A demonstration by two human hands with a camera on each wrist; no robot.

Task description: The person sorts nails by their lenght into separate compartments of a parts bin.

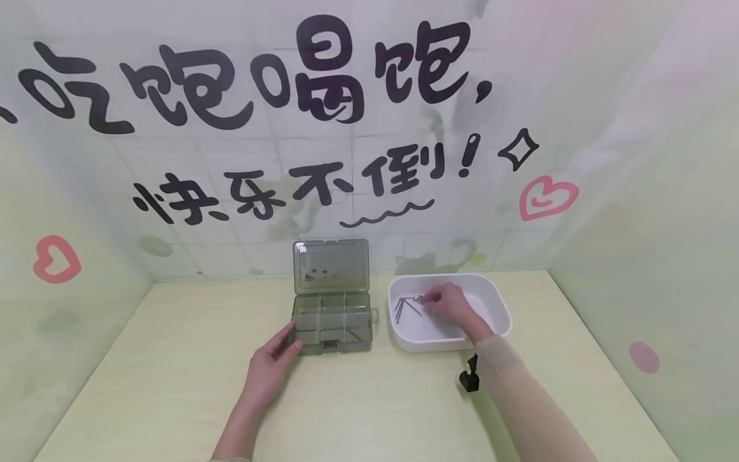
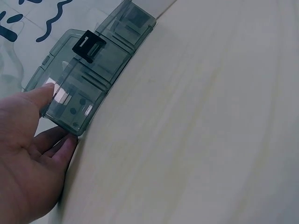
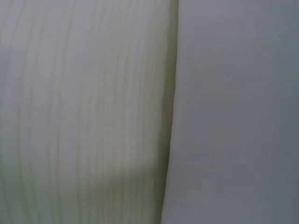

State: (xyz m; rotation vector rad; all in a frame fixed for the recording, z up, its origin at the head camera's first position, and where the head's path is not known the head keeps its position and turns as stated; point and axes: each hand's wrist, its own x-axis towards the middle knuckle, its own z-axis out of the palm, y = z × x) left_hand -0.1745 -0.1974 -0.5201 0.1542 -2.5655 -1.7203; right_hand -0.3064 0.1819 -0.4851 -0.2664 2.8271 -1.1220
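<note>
My left hand (image 1: 270,369) grips the left end of a clear grey compartment box (image 1: 331,321), its thumb along the front and its fingers behind the end wall. The left wrist view shows the same hand (image 2: 32,149) on the box (image 2: 103,70) and its black latch. The box's lid (image 1: 331,266) stands raised, and a thin metal piece (image 1: 353,335) lies in its right part. Inside the white tray (image 1: 404,343), the fingertips of my right hand (image 1: 453,305) pinch a thin metal screw (image 1: 419,299), mostly hidden. Several loose screws (image 1: 399,310) lie just left of these fingers.
A small black object (image 1: 470,378) shows under the right wrist, in front of the tray. Pale wood tabletop (image 1: 358,410) extends around both containers, with a printed wall (image 1: 358,147) behind. The right wrist view shows only tabletop (image 3: 84,102) and a white surface (image 3: 233,112).
</note>
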